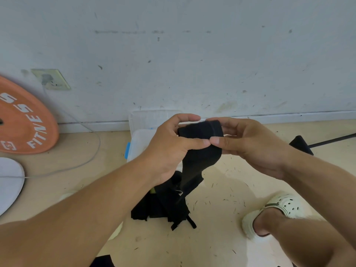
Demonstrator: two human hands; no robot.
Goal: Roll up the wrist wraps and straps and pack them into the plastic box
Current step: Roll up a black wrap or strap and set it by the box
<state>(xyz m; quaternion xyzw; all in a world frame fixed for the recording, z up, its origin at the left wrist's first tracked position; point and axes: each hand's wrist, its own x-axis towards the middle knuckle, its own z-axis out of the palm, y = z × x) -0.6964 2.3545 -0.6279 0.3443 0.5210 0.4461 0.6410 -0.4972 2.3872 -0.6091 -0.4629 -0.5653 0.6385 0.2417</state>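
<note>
Now, grip: both hands hold one black wrap point(200, 132) up in the air, above the pile on the floor.
Left hand point(169, 149): fingers curled over the top of the wrap, thumb pressed on its front face, so it is closed round the wrap.
Right hand point(250, 145): fingers behind the rolled end, thumb on the front and touching the left thumb tip; it too pinches the wrap.
Wrap: its upper end is partly rolled between the hands; the loose tail hangs down toward the pile.
Pile point(163, 207): more black straps lie in a heap on the floor, below the wrap.
Box point(140, 135): clear plastic with a blue latch, on the floor behind the wrap, against the wall point(192, 54).
Weight plate point(23, 120): orange, leaning on the wall, well left of the wrap.
Shoe point(279, 209): pale clog, below and right of the wrap.
</note>
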